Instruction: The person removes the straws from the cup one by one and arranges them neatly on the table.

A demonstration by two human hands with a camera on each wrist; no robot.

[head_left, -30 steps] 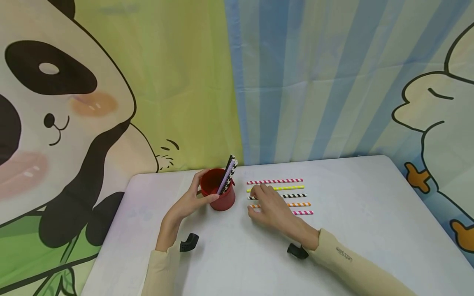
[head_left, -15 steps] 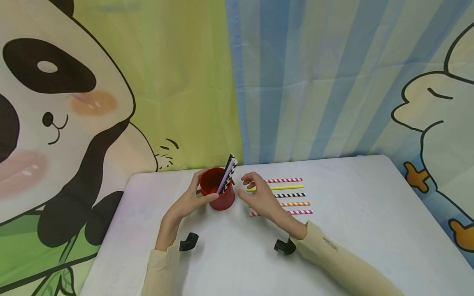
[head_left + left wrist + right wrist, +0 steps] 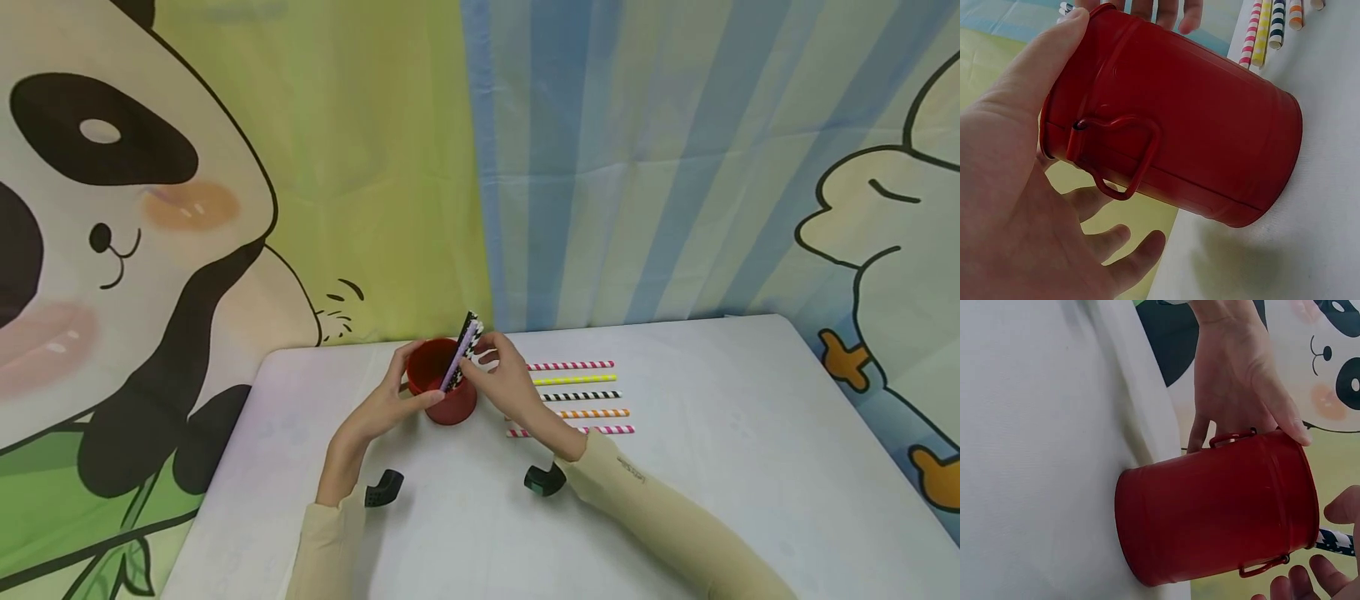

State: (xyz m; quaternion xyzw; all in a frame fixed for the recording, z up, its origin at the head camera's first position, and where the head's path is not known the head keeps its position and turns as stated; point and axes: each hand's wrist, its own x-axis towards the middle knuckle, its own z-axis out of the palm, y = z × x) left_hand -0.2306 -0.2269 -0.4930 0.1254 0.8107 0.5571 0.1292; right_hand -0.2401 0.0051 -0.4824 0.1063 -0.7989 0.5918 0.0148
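A red metal bucket (image 3: 453, 410) with small side handles stands near the table's back edge. My left hand (image 3: 381, 412) grips it at the rim, thumb on the near side and fingers at the far side. Several paper straws (image 3: 461, 358), lilac and black-and-white, lean out over the bucket's right rim. Right beside them is my right hand (image 3: 510, 383). In the right wrist view its thumb and fingers lie on either side of a patterned straw (image 3: 1335, 542), apparently with a gap. Inside the bucket, the straws' lower ends are hidden.
Right of the bucket, several striped straws lie in parallel: red (image 3: 577, 365), yellow (image 3: 581, 380), black (image 3: 588, 396), orange (image 3: 600, 413) and pink (image 3: 617, 430). My right forearm covers their left ends. A panda-print curtain (image 3: 390, 167) hangs behind the white table (image 3: 712, 433).
My right hand has moved left from above the lying straws to the straws in the bucket. The left hand and the bucket have stayed in place.
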